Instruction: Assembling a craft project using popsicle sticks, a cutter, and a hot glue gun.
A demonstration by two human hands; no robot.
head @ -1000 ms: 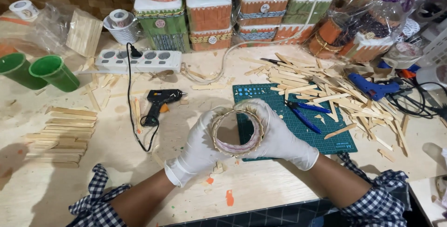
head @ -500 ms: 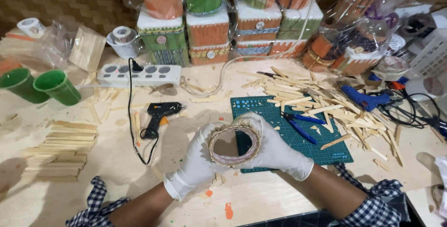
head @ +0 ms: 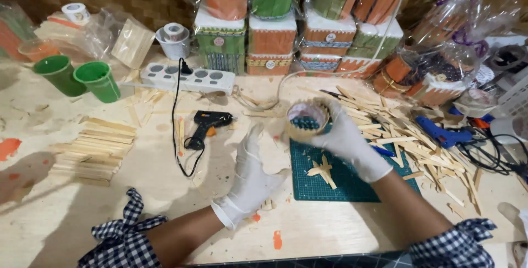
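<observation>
My right hand (head: 345, 142), in a white glove, grips a small round cup clad in wooden sticks (head: 306, 119) and holds it above the far left corner of the green cutting mat (head: 341, 183), its mouth facing me. My left hand (head: 250, 177), also gloved, hovers with fingers spread just left of the mat, holding nothing. A black glue gun (head: 206, 126) lies on the wooden table to the left of that hand, its cord looping toward a white power strip (head: 187, 78). A few glued sticks (head: 323, 170) lie on the mat.
A heap of loose wooden sticks (head: 410, 136) spreads right of the mat, with a blue glue gun (head: 443, 134) and black cables beyond. Stacked sticks (head: 93, 148) lie at left, two green cups (head: 82, 76) far left. Wrapped decorated boxes (head: 272, 37) line the back.
My left hand has let go of the stick cup and dropped away open. My right hand has lifted the cup up and away, toward the far edge of the mat.
</observation>
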